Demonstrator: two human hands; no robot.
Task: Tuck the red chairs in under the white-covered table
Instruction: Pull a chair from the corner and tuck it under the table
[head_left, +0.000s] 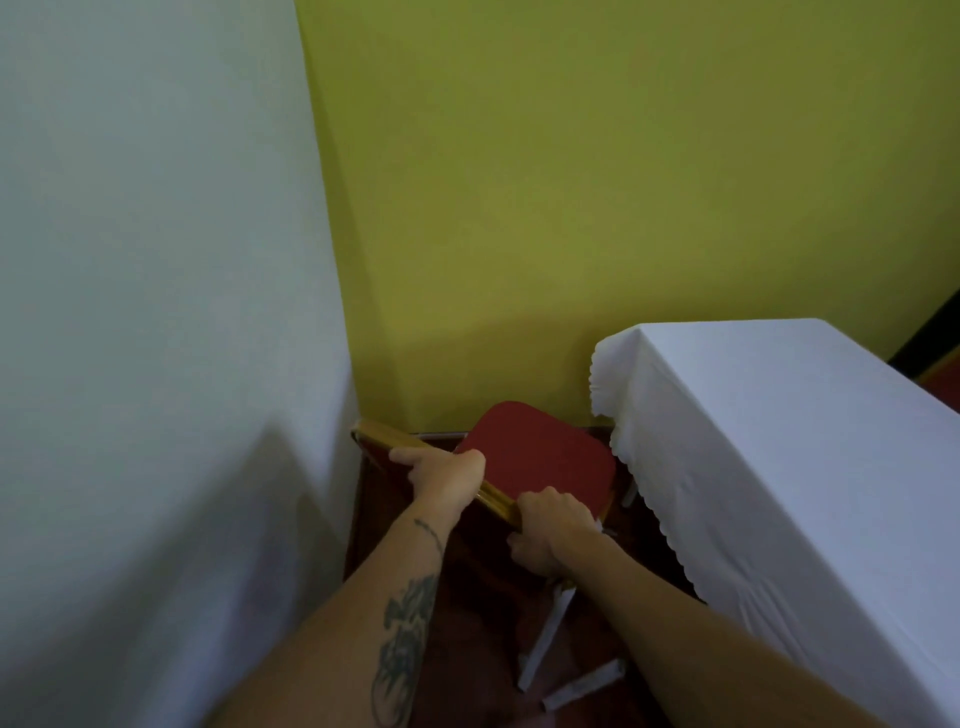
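Beside white-covered table (779, 441), left hand (441, 475), right hand (550, 530) clamped on red chair (540, 457) backrest

The red chair (540, 457) has a matt padded seat and glossy gold frame — the tablecloth (779, 441) is white cloth, scallop-edged.

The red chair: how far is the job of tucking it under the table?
Done: nothing visible yet; the red chair stands outside the white-covered table, beside its end. In hand: left hand and right hand grip its gold backrest. Left: pushing the seat under the cloth. Other chairs are out of view.
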